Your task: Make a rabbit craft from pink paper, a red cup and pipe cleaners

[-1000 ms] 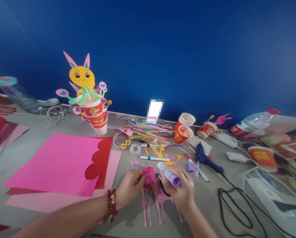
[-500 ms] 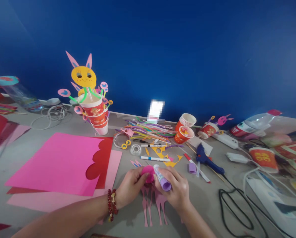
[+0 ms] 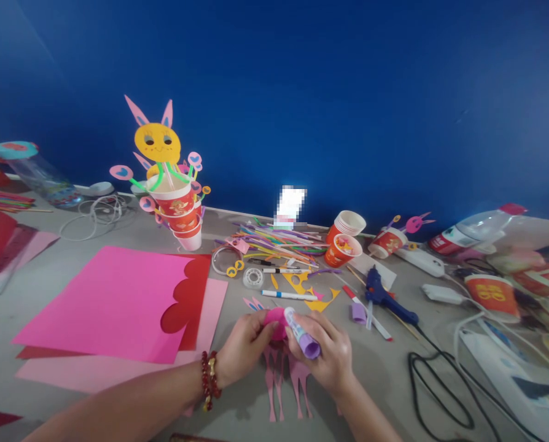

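Observation:
My left hand (image 3: 247, 344) pinches a round bright pink paper disc (image 3: 275, 321) between thumb and fingers. In my right hand (image 3: 327, 350) is a white and purple glue stick (image 3: 302, 335), its far end against the disc's right edge. Light pink paper cutouts with long thin legs (image 3: 297, 383) lie on the table beneath my hands. Pink paper ears with blue centres (image 3: 254, 304) show just beyond the disc. A purple cap (image 3: 358, 314) rests to the right of my right hand.
Pink and red paper sheets (image 3: 104, 307) are stacked at left. Behind my hands are pens (image 3: 289, 295), tape (image 3: 253, 278), yellow scraps (image 3: 323, 299) and pipe cleaners (image 3: 279, 240). A decorated cup stack (image 3: 179, 205) stands back left. A blue glue gun (image 3: 387, 298) with a black cord lies right.
The whole view has shifted very slightly. Both hands keep nearly the same pose, with the glue stick still against the pink disc.

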